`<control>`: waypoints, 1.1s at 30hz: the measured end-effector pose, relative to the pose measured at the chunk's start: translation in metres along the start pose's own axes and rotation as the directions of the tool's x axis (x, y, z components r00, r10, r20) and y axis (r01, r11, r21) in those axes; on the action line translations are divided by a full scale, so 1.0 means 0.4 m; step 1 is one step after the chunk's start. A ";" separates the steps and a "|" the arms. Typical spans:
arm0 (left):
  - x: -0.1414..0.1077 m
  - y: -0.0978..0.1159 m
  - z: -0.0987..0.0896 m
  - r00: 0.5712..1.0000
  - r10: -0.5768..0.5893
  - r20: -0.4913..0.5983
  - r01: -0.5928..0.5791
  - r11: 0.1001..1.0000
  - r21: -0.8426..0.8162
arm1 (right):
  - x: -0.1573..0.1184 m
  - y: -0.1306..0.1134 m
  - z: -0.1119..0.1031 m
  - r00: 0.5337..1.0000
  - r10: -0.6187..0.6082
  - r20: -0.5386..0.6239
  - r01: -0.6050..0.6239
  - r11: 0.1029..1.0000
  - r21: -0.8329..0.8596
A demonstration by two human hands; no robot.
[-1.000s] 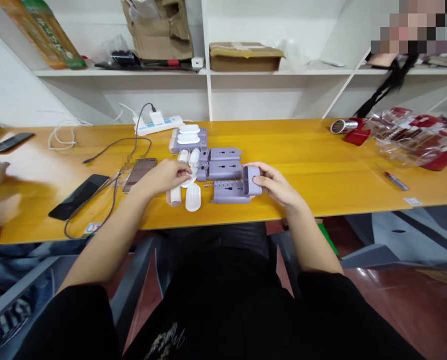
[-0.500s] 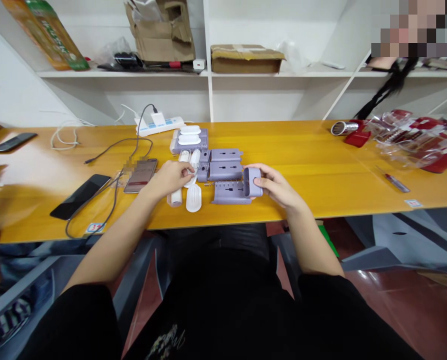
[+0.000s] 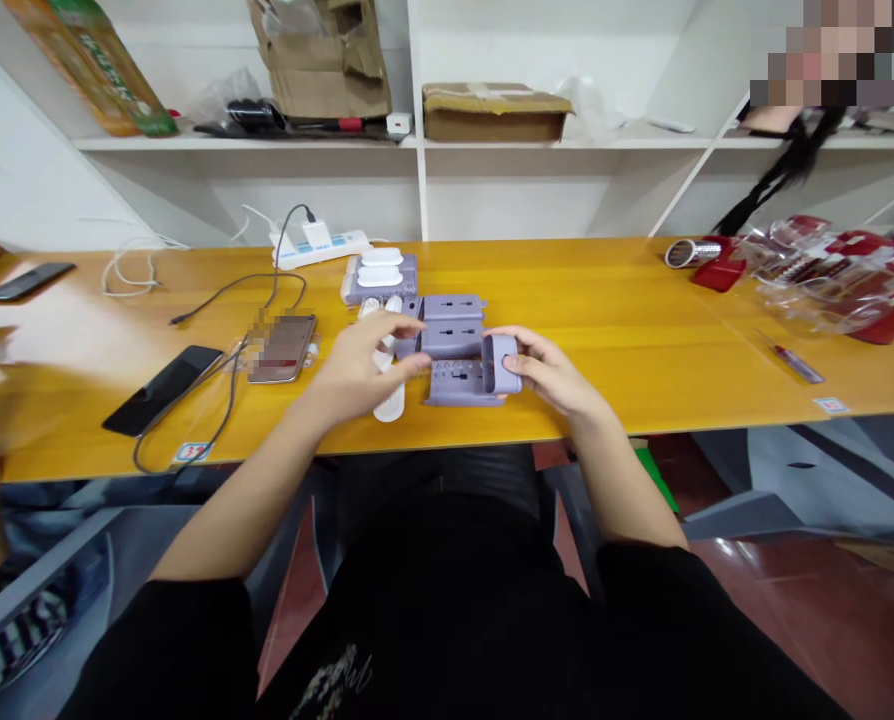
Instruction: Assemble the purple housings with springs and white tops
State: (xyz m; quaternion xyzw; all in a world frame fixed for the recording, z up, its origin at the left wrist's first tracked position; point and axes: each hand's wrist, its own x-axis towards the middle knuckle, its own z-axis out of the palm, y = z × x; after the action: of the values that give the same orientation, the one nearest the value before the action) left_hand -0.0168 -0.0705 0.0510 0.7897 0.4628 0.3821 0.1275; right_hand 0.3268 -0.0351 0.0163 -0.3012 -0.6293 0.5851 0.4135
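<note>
We hold a hollow lilac shell (image 3: 504,350) in our right hand (image 3: 552,374), the grip clamped on it with the thumb on its side and its opening turned toward the left. The shell is above the bench (image 3: 612,330), at the right end of the lower lilac panel (image 3: 458,392), which lies below a middle panel (image 3: 444,342) and an upper panel (image 3: 453,308).

Our left hand (image 3: 355,368) is open: thumb and fingers stand apart, the tips near the left edges of the panels, and we see nothing between them. It partly hides some white parts. A white oval piece (image 3: 391,405) lies just below the left hand, and two white caps (image 3: 380,265) rest on a lilac block (image 3: 404,289) farther back.

To our left we have a black phone (image 3: 163,390), a grey phone (image 3: 283,352) and a white power strip (image 3: 327,249). To our right, red and clear parts (image 3: 844,265) lie heaped near a slim tool (image 3: 798,365).
</note>
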 end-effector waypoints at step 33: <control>-0.064 0.004 -0.101 0.941 -0.289 0.177 0.282 0.957 0.065 | -0.028 0.010 -0.002 0.939 -0.329 -0.096 0.287 0.908 -0.304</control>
State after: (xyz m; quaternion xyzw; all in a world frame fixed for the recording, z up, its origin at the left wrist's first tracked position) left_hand -0.0523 -0.0986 0.0668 0.7487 0.5657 0.2756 0.2086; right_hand 0.3324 -0.0437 0.0104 -0.2961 -0.7151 0.3918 0.4975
